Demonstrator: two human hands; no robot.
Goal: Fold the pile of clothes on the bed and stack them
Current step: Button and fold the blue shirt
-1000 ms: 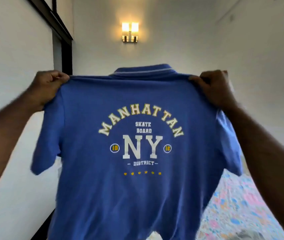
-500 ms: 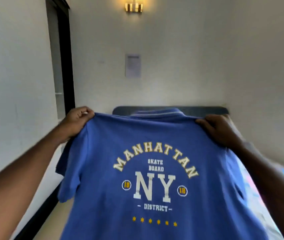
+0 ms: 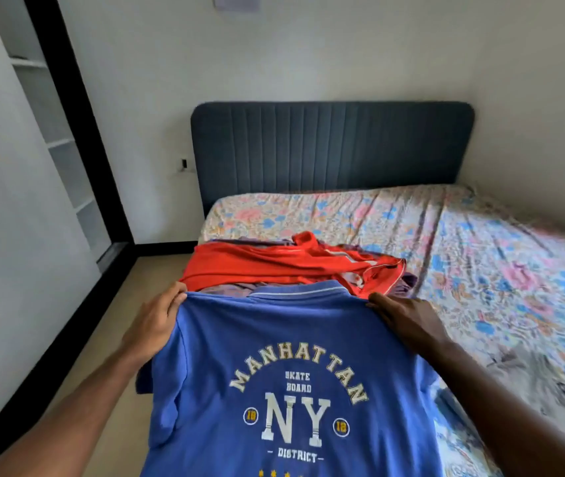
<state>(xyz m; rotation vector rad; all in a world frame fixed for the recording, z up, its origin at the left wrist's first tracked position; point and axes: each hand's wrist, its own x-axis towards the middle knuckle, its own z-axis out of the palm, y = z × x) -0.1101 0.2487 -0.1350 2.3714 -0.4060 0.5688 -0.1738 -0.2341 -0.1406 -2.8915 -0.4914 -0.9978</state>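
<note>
A bed (image 3: pixel 480 256) with a floral sheet fills the right and far part of the scene, backed by a dark blue headboard (image 3: pixel 332 149). Near its left edge an unfolded pile (image 3: pixel 294 266) is seen, topped by a red garment, with purple cloth showing beneath. Nearer than the pile, a blue polo shirt (image 3: pixel 291 380) is held spread, printed side to the camera, its collar at the far end and its long axis running from the pile back toward the person; the hem is cut off by the frame. The left shoulder seam is pinched by the left hand (image 3: pixel 155 321), the right one by the right hand (image 3: pixel 408 321), fingers curled over the cloth. Both hands are equally close to the pile. The shirt is judged ready to be laid flat; bare sheet lies to the right.
</note>
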